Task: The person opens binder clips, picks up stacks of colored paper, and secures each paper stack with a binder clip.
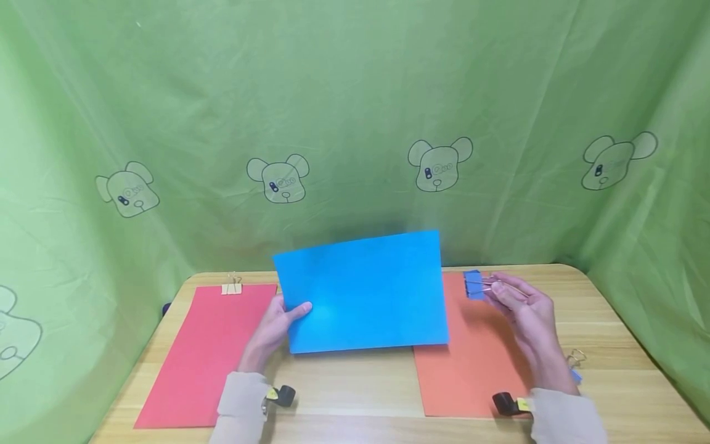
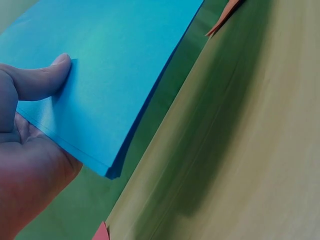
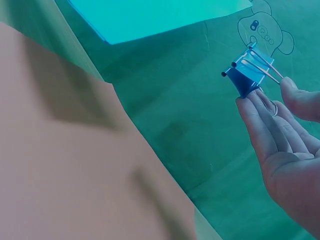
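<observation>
My left hand [image 1: 273,327] grips the left edge of a stack of blue paper [image 1: 366,296], thumb on top and fingers beneath. The stack is raised over the table and tilted, with several sheet edges showing at its corner in the left wrist view. My right hand [image 1: 524,305] pinches a blue binder clip [image 1: 474,285] by its wire handles, between thumb and fingers. In the right wrist view the binder clip [image 3: 250,72] points toward the blue paper [image 3: 165,17], with a gap between them.
Red paper [image 1: 194,364] with a pale binder clip [image 1: 231,288] at its top lies on the left of the wooden table [image 1: 355,394]. Orange paper [image 1: 471,376] lies on the right. Another blue binder clip [image 1: 575,373] sits beside my right wrist. A green curtain [image 1: 355,92] surrounds the table.
</observation>
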